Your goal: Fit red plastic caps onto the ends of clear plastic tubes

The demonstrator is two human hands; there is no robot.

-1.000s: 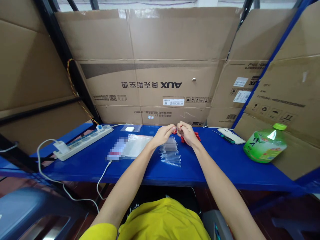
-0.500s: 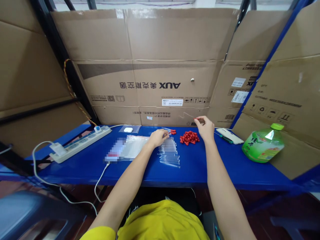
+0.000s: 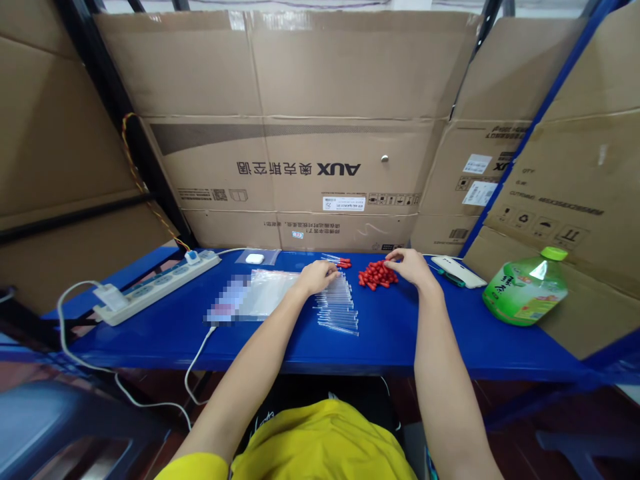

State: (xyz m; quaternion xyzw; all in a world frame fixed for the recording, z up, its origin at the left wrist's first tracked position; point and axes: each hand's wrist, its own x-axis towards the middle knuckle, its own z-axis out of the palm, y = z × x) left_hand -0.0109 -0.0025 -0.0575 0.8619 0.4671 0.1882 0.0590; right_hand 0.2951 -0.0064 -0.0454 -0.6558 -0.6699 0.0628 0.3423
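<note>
A row of clear thin tubes lies on the blue table in front of me. My left hand rests on the far end of that row, fingers curled onto a tube. A heap of small red caps lies just right of the tubes. My right hand reaches into the right side of the heap, fingertips pinched among the caps. Two tubes with red caps lie beyond the row.
A clear plastic bag lies left of the tubes, a white power strip further left. A white earbud case, a screwdriver, a white phone-like slab and a green bottle stand around. Cardboard boxes wall the back.
My hands were together above the tubes; the left has settled onto the tube row. The right swung out to the right and then came down onto the red cap heap.
</note>
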